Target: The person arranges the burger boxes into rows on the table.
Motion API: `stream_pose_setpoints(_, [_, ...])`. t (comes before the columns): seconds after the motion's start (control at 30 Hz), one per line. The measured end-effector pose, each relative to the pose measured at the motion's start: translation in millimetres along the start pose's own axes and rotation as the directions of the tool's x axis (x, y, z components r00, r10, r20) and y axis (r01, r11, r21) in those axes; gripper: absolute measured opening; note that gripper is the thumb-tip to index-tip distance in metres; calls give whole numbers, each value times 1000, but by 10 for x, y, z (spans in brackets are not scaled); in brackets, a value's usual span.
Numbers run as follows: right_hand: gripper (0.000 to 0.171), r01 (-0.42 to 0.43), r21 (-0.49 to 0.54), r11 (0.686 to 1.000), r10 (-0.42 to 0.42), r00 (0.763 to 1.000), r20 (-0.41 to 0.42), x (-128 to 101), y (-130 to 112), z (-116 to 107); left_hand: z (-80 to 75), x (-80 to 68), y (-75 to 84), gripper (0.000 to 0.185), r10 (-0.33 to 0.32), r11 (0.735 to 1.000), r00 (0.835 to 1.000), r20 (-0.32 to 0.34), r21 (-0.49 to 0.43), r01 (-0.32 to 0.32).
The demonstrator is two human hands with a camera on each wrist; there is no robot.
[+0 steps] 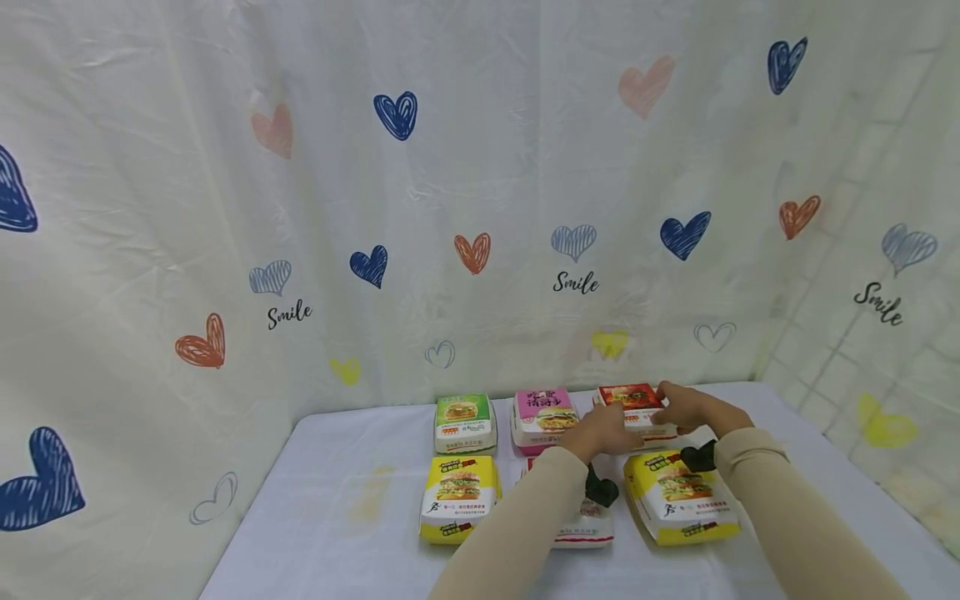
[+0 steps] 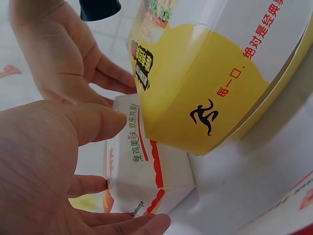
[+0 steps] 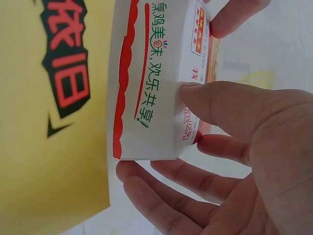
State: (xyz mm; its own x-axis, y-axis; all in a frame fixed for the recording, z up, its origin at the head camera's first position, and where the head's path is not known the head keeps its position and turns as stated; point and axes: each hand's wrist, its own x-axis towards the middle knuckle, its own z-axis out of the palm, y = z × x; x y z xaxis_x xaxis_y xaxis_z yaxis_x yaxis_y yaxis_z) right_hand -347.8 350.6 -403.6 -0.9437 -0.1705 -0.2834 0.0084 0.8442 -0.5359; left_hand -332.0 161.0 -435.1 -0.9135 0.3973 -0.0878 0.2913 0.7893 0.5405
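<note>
At the back right of the table, in the head view, lies a burger box with a red top (image 1: 628, 395). My left hand (image 1: 606, 429) grips its left side and my right hand (image 1: 699, 408) its right side. The left wrist view shows the left thumb over the top edge of the white-sided box (image 2: 128, 142), with fingers along its end. Seen from the right wrist, the right thumb presses the upper edge of that box (image 3: 151, 112) while other fingers bend against its end. A yellow-and-white burger box (image 1: 681, 504) sits close in front.
Left of the held box are a pink burger box (image 1: 543, 417) and a green one (image 1: 465, 425). Nearer stand another yellow-and-white box (image 1: 459, 496) and a white-and-red box (image 1: 587, 530), partly hidden by the left forearm. A heart-print curtain (image 1: 480, 183) hangs behind the white-covered table (image 1: 315, 508).
</note>
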Motion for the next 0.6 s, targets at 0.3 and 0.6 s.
stream_pose_setpoints(0.3, [47, -20, 8, 1000, 20, 1000, 2, -33, -12, -6, -9, -2, -14, 48, 15, 1000, 1000, 22, 17, -15])
stream_pose_setpoints(0.6, [48, -20, 11, 1000, 20, 1000, 9, -7, 25, 2, -33, -5, -23, 48, 15, 999, 999, 41, 49, -17])
